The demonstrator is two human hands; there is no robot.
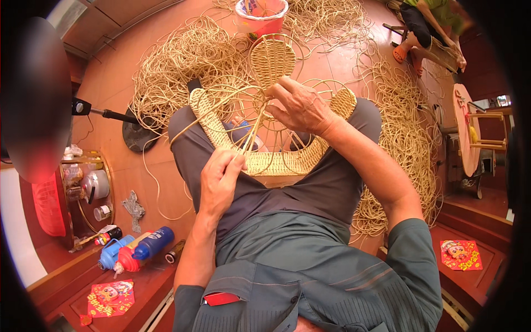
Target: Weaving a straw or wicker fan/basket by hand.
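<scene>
Across my lap rests a woven frame (282, 164), a U-shaped band of tan cord with a round woven panel (272, 60) at its far end. Bare spokes and loose strands show between them. My left hand (219, 176), at the band's near left, is closed in a pinch around strands of tan cord (251, 133) that run up to the middle. My right hand (303, 105) lies over the middle right of the frame, fingers curled at the point where the cords meet. Its fingertips are partly hidden among the strands.
Big heaps of loose cord (191, 61) cover the floor ahead and to the right. A red bucket (261, 19) stands at the far side. Bottles (154, 242) lie at the lower left beside a rack (88, 188). Another person (428, 27) sits at the far right.
</scene>
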